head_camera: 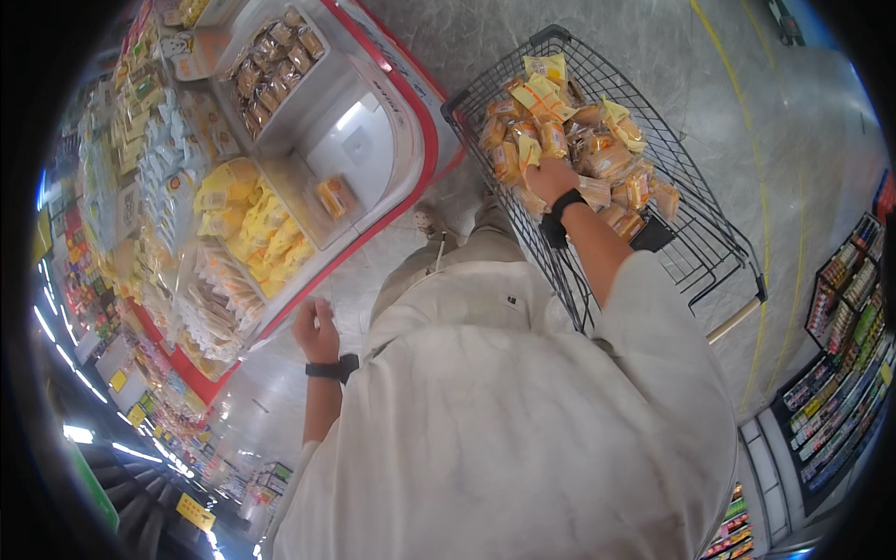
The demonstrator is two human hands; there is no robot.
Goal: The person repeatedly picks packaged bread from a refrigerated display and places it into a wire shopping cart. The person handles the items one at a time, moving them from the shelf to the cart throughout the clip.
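Observation:
My right hand (553,179) is inside a dark wire shopping cart (682,143), its fingers closed around a small yellow packet (529,150). Around it lies a heap of clear-wrapped bread or cakes (607,155), with several yellow packets (544,98) on top. At my left side, my left hand (316,330) hangs by the red edge of a display bin, loosely curled and holding nothing. One wrapped cake (334,197) rests in the white bin compartment (353,150) near the rounded corner.
Brown wrapped cakes (276,66) fill the upper compartment. Yellow packets (262,217), white packets (217,294) and pale blue packets (171,154) fill others. A red-trimmed rim (428,140) edges the display. Stocked shelves (836,392) stand at right, beyond grey tiled floor (700,63) with yellow lines.

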